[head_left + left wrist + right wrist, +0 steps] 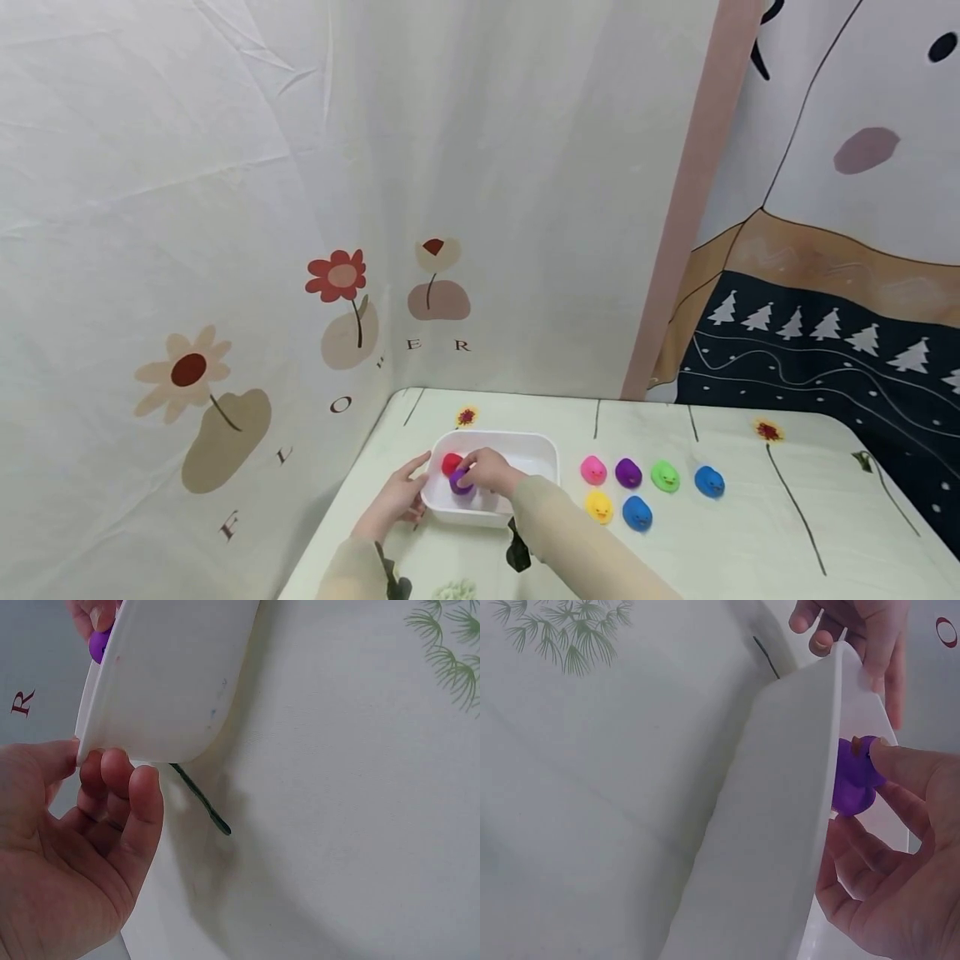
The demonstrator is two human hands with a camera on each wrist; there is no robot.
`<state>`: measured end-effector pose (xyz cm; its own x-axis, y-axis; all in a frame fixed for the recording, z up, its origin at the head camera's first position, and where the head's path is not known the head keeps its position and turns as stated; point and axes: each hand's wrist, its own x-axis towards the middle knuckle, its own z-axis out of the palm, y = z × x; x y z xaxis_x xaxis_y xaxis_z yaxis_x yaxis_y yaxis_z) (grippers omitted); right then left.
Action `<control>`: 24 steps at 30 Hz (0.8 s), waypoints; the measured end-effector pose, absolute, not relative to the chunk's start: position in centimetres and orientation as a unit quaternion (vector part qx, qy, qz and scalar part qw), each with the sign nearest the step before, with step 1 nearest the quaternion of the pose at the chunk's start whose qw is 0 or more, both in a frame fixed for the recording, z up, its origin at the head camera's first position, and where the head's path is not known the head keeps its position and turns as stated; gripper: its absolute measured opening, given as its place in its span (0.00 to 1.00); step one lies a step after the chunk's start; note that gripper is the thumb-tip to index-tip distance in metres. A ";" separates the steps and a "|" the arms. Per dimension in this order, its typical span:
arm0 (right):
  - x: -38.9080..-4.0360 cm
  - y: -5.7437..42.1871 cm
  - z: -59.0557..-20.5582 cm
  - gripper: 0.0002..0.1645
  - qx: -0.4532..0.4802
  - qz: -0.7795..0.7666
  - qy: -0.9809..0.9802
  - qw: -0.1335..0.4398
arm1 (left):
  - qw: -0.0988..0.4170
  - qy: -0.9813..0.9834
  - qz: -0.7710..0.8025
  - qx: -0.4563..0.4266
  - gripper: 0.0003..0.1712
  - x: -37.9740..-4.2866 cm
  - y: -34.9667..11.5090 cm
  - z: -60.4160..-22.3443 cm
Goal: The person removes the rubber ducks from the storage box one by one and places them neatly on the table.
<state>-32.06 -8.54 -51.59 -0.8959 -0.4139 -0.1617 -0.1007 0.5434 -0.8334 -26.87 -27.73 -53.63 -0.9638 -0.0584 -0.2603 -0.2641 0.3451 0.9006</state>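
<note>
A white plastic tub (529, 438) stands on the table. My left hand (401, 498) grips its left end; in the left wrist view, the thumb of that hand (82, 832) lies at the rim and the fingertips touch the outer wall. Over the inside of the tub, my right hand (489, 469) pinches a purple rubber duck (855, 776) between thumb and fingers. Beside that duck, a red toy (451, 463) sits in the tub, partly hidden, so its shape is hard to make out.
To the tub's right sit several rubber ducks in two rows: pink (593, 470), purple (628, 473), green (664, 476) and blue (708, 482) behind, yellow (598, 506) and another blue duck (637, 513) in front. Printed curtains (525, 208) hang behind the table.
</note>
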 end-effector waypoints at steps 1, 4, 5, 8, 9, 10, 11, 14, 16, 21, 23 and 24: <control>-32.1 -8.4 -51.6 0.10 -0.149 -0.452 0.863 0.171 | 0.092 0.816 0.561 -0.100 0.30 -26.9 -27.7 -53.6; -32.3 -8.1 -51.6 0.11 -0.148 -0.450 0.864 0.171 | 0.093 0.818 0.559 -0.102 0.29 -27.0 -27.7 -53.7; -32.3 -8.0 -51.5 0.11 -0.147 -0.452 0.863 0.171 | 0.092 0.818 0.559 -0.103 0.29 -27.0 -27.7 -53.6; -32.2 -7.7 -51.2 0.12 -0.143 -0.452 0.863 0.174 | 0.090 0.817 0.560 -0.103 0.29 -26.9 -27.7 -53.6; -32.2 -7.7 -51.1 0.12 -0.141 -0.453 0.863 0.176 | 0.088 0.817 0.560 -0.103 0.29 -26.9 -27.7 -53.6; -32.1 -7.6 -51.0 0.12 -0.139 -0.454 0.862 0.177 | 0.087 0.817 0.560 -0.103 0.29 -26.8 -27.7 -53.6; -32.1 -7.5 -51.0 0.12 -0.138 -0.454 0.862 0.178 | 0.087 0.817 0.560 -0.104 0.29 -26.8 -27.7 -53.6; -32.1 -7.2 -50.8 0.11 -0.136 -0.457 0.860 0.180 | 0.086 0.817 0.560 -0.106 0.29 -26.7 -27.7 -53.6; -32.1 -7.1 -50.9 0.10 -0.135 -0.460 0.858 0.185 | 0.088 0.816 0.561 -0.106 0.29 -26.7 -27.7 -53.6; -32.4 -6.6 -51.2 0.09 -0.134 -0.460 0.857 0.188 | 0.098 0.812 0.565 -0.107 0.29 -26.9 -27.8 -53.6; -32.4 -6.3 -51.1 0.10 -0.136 -0.456 0.860 0.185 | 0.102 0.813 0.564 -0.107 0.29 -27.0 -27.9 -53.6; -32.4 -6.2 -51.1 0.10 -0.137 -0.454 0.861 0.184 | 0.102 0.814 0.562 -0.106 0.29 -27.0 -27.9 -53.6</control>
<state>-32.40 -6.18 -51.11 -0.8949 -0.4027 -0.1926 -0.0687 0.5507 -0.8319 -27.05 -27.92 -53.63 -0.9565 -0.0575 -0.2859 -0.2878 0.3450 0.8934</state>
